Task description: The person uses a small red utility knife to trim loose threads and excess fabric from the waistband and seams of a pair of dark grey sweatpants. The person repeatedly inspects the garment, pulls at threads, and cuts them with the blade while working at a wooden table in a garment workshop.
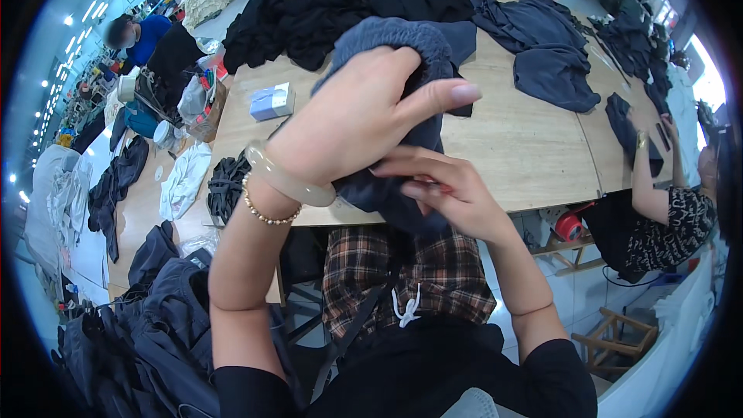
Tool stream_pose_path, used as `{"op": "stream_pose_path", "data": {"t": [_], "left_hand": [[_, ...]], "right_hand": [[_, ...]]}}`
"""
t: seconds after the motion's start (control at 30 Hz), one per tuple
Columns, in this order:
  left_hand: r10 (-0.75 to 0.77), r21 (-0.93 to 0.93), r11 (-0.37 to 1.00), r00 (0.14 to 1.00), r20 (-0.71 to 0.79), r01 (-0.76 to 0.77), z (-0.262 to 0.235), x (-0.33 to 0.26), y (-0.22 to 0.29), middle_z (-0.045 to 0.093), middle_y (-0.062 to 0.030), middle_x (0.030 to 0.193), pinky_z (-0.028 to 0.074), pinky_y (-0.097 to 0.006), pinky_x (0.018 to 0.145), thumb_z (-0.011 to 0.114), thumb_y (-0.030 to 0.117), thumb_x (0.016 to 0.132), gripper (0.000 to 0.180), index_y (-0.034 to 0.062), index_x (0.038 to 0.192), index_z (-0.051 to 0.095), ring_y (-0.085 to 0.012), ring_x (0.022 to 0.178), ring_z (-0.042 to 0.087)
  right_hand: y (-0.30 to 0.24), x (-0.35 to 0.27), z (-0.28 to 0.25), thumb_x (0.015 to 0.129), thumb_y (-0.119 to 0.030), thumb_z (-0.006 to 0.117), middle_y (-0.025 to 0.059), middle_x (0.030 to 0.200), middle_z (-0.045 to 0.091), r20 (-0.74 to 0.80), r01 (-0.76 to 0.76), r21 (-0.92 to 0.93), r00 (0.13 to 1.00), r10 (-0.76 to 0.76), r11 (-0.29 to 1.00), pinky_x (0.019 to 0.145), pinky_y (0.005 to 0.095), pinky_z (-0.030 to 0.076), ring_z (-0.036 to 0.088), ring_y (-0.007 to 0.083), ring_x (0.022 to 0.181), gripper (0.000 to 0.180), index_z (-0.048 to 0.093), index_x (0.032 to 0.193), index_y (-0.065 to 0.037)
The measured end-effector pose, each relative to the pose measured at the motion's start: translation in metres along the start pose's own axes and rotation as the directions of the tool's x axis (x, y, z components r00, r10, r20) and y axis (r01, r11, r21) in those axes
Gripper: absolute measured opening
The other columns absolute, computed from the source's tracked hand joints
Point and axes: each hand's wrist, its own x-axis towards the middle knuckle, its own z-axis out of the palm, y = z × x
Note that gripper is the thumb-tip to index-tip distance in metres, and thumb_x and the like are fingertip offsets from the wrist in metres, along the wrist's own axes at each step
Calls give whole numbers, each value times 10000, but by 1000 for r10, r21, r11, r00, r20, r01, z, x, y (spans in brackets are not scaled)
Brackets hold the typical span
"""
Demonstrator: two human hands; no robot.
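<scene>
A dark blue-grey garment (387,33) with a gathered, elastic-looking edge is held up over the near side of the table. My left hand (352,112) is raised, its fingers hooked into the garment by the gathered edge and partly hidden. The left thumb sticks out to the right, away from the cloth. Just below, my right hand (453,190) has its fingers curled toward the thumb against the garment's hanging dark part. Whatever lies between those fingertips is too small or hidden to make out.
On the wooden table (518,159) lie a blue-and-white box (272,101), black cloth piles (302,15) and blue-grey garments (553,70). More dark garments (147,333) heap at my lower left. A co-worker (665,217) sits at the right, handling cloth; others work farther back.
</scene>
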Motion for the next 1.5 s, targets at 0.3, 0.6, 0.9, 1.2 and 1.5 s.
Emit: {"op": "stream_pose_path", "data": {"t": [0.3,0.6,0.9,1.2,1.5], "left_hand": [[-92,269,960,995,41,78,-65,1,14,415,-130,644,379,-385,600,574,490,1016,613,-69,765,555,-241,596,395],[-247,415,885,968,37,210,-94,-42,4,685,-208,962,508,-370,825,734,477,889,597,-75,1104,663,-315,884,651],[-303,-292,820,806,508,492,-6,-99,-49,756,-135,920,529,-315,819,790,214,875,287,-12,1045,746,-209,825,705],[-277,-685,128,689,670,717,134,-140,-86,679,-52,1224,479,-288,1001,745,38,911,478,-52,1351,579,-111,1148,589],[-652,-800,-145,553,520,582,148,-121,-67,734,-81,1130,533,-275,912,717,23,919,266,-30,1177,678,-115,1001,679]], "right_hand": [[13,50,11,834,115,522,119,1483,531,145,242,-188,965,-217,952,982,403,538,568,333,1294,588,588,1379,-98],[27,53,-32,814,31,554,140,1165,682,62,82,-824,997,-55,560,861,437,550,678,368,1016,459,631,1247,-100],[-7,11,-125,955,-116,639,-14,863,559,112,-115,-155,985,133,981,715,259,429,534,105,813,109,629,1018,-28],[158,46,-64,999,-262,653,-77,799,541,34,-284,179,959,282,942,687,227,389,463,41,743,214,638,948,-55],[182,53,-35,1009,-251,638,-5,884,555,-295,-174,-388,954,57,905,801,272,476,565,108,867,251,634,1103,-18]]}}
